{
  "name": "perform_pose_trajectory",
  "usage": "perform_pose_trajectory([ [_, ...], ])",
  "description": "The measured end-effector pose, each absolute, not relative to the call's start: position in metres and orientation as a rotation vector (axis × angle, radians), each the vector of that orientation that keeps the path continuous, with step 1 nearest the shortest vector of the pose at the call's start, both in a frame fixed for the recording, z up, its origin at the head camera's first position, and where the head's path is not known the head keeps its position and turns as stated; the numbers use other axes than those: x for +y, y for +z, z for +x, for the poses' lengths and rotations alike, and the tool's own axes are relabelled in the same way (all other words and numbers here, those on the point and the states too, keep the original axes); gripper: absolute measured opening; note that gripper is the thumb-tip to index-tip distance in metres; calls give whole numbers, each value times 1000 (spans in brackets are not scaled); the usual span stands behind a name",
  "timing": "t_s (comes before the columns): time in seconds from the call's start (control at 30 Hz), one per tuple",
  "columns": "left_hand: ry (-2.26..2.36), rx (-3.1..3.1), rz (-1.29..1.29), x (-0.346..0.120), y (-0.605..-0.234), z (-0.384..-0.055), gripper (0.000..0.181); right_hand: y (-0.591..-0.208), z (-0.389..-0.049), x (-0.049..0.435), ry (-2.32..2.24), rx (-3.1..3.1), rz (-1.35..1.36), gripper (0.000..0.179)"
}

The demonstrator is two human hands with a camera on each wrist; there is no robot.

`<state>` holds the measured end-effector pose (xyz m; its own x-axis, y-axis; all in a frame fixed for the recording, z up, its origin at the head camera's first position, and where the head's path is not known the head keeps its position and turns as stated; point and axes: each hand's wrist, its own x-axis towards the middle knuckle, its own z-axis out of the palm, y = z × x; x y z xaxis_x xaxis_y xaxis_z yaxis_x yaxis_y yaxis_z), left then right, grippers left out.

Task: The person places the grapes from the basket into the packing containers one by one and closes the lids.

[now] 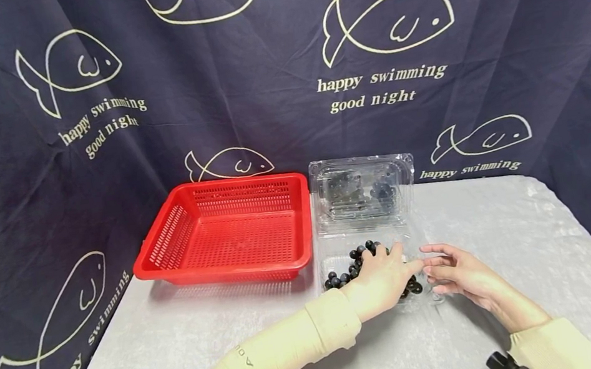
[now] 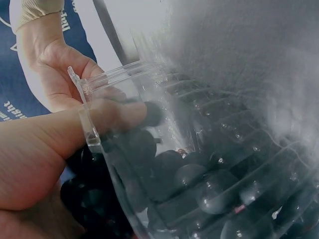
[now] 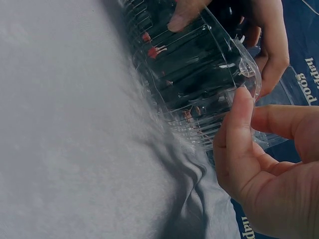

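A clear plastic clamshell box stands with its lid folded back, and dark grapes fill its base. My left hand reaches down into the base from the front. Its thumb shows through the clear wall, and in the left wrist view its fingers curl about a cluster of grapes. Along the box's right side, my right hand pinches the rim at a corner between thumb and fingertips. In the right wrist view that hand grips the clear edge, close beside the left hand.
Left of the box sits a red perforated plastic basket, its rim near the box's side. A pale grey cloth covers the table. Behind hangs a dark blue curtain with fish drawings. A black device is at the right wrist.
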<state>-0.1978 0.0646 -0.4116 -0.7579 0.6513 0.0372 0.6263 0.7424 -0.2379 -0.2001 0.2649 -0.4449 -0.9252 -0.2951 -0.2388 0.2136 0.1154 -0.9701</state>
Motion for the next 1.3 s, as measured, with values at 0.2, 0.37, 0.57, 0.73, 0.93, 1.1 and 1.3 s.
perform_pose_trajectory([
  [0.2,300,-2848,-1049,64,-409,-198,60,-444,-200,264,-1869,2019,-83,64],
  [0.37,265,-2866,-1076,61,-404,-199,62,-444,-200,264,-1872,2015,-85,63],
  [0.57,249,-2838,-1128,53,-392,-194,66,-444,-200,264,-1861,2030,-85,64],
  [0.73,241,-2778,-1156,45,-386,-190,65,-443,-200,264,-1854,2042,-83,65],
  [0.93,217,-2731,-1161,38,-381,-189,61,-444,-200,264,-1848,2046,-79,66],
  [1.1,141,-2731,-1157,31,-374,-186,60,-445,-201,264,-1849,2041,-77,66],
  [1.3,112,-2690,-1124,21,-370,-183,63,-444,-200,264,-1853,2033,-72,67],
])
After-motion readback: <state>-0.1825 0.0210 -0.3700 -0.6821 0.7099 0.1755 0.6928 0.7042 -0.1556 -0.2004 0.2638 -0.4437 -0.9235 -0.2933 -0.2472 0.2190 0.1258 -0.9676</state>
